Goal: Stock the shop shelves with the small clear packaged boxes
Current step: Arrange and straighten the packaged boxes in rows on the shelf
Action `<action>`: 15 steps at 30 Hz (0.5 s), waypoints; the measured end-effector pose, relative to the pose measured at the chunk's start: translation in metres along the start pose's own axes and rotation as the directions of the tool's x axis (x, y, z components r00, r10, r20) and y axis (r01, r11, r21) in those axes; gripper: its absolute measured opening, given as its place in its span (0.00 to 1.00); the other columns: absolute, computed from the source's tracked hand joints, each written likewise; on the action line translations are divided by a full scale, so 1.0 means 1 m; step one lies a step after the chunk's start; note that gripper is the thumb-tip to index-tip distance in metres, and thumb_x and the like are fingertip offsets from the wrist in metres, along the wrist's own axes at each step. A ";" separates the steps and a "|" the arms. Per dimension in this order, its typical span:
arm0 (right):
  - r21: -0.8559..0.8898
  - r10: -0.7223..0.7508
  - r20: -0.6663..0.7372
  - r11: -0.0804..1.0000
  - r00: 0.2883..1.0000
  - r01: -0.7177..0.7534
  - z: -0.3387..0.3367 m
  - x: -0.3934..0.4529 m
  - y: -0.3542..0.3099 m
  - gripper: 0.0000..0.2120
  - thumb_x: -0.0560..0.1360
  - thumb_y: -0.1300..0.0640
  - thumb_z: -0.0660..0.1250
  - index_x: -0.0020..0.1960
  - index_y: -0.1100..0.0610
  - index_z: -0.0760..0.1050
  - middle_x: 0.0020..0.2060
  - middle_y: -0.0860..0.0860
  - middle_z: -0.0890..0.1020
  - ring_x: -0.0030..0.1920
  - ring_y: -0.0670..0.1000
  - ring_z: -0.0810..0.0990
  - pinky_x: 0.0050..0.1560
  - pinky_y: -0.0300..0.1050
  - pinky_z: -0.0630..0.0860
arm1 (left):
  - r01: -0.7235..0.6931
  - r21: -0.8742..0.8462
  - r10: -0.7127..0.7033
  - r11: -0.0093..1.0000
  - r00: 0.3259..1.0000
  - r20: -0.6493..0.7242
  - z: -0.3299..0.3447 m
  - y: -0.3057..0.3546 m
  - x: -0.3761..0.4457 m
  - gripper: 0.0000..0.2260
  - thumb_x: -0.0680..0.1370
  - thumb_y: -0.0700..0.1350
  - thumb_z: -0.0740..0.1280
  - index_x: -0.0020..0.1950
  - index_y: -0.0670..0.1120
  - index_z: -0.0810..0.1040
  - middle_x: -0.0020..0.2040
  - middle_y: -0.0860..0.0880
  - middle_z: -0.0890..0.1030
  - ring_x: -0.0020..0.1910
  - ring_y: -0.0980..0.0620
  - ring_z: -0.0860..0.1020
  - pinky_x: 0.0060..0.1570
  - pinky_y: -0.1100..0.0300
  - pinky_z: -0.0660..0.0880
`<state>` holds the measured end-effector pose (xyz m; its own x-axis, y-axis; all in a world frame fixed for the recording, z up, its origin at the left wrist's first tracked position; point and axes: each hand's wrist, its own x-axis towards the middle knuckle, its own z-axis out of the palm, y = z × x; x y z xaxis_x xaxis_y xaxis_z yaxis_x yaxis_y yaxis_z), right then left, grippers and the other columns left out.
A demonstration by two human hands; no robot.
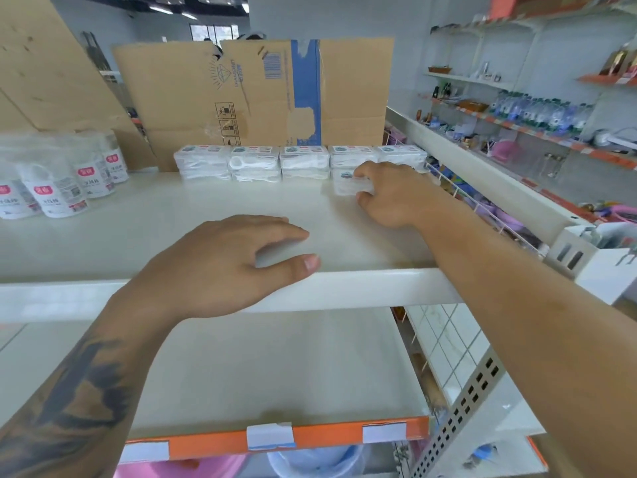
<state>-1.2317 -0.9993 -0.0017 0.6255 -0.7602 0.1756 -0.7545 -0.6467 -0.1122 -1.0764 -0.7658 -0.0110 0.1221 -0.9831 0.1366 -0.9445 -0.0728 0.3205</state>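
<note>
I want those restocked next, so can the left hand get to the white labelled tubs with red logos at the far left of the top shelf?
Probably yes. The left hand rests open at the white top shelf's front edge, holding nothing, and only bare shelf lies between it and the white labelled tubs.

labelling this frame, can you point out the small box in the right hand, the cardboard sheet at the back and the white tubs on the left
small clear box (351,185), head view, its clear front face between thumb and fingers of the right hand (389,194)
cardboard sheet (355,91), head view, plain brown right panel
white tubs (51,198), head view, label of a front tub
</note>
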 end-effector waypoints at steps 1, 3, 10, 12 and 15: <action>0.011 0.000 0.010 1.000 1.000 0.000 0.000 0.000 0.000 0.23 0.83 0.46 0.59 0.77 0.47 0.64 0.74 0.53 0.70 0.72 0.60 0.68 0.71 0.60 0.66 | 0.003 -0.001 -0.003 1.000 1.000 -0.001 0.001 0.000 0.001 0.32 0.70 0.77 0.53 0.72 0.69 0.71 0.51 0.87 0.60 0.67 0.73 0.62 0.61 0.74 0.58; 0.051 0.005 0.036 0.999 0.999 -0.007 0.000 0.000 0.001 0.25 0.82 0.44 0.59 0.78 0.47 0.63 0.75 0.53 0.68 0.74 0.60 0.67 0.72 0.60 0.65 | 0.009 0.003 -0.009 1.000 1.000 -0.008 0.002 0.000 0.001 0.33 0.70 0.78 0.52 0.71 0.69 0.71 0.52 0.86 0.60 0.70 0.71 0.62 0.63 0.68 0.60; 0.000 0.010 0.092 1.000 0.996 -0.010 -0.007 -0.013 -0.005 0.35 0.81 0.33 0.56 0.82 0.46 0.53 0.83 0.48 0.51 0.82 0.56 0.48 0.80 0.63 0.45 | 0.016 0.027 -0.013 1.000 0.997 -0.074 0.005 -0.001 -0.002 0.33 0.71 0.80 0.52 0.68 0.66 0.75 0.70 0.69 0.73 0.70 0.63 0.69 0.69 0.58 0.67; -0.016 0.005 0.047 1.000 0.999 -0.004 -0.013 -0.027 -0.017 0.36 0.81 0.32 0.54 0.83 0.46 0.52 0.83 0.48 0.48 0.83 0.55 0.45 0.79 0.64 0.42 | 0.014 0.030 -0.010 0.999 0.991 -0.131 0.003 -0.004 -0.007 0.31 0.72 0.79 0.54 0.65 0.65 0.77 0.66 0.66 0.77 0.66 0.61 0.73 0.66 0.57 0.71; 0.064 -0.038 -0.065 0.997 0.997 0.043 -0.018 -0.055 -0.037 0.32 0.81 0.33 0.53 0.80 0.47 0.60 0.82 0.50 0.56 0.82 0.52 0.53 0.79 0.62 0.50 | -0.018 0.127 0.051 0.992 0.964 -0.261 0.007 -0.003 -0.011 0.30 0.75 0.77 0.52 0.63 0.61 0.80 0.61 0.60 0.82 0.60 0.54 0.78 0.61 0.53 0.73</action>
<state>-1.2422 -0.9324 0.0099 0.6396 -0.7292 0.2433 -0.7128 -0.6811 -0.1672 -1.0767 -0.7559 -0.0201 0.1492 -0.9076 0.3924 -0.9777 -0.0759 0.1960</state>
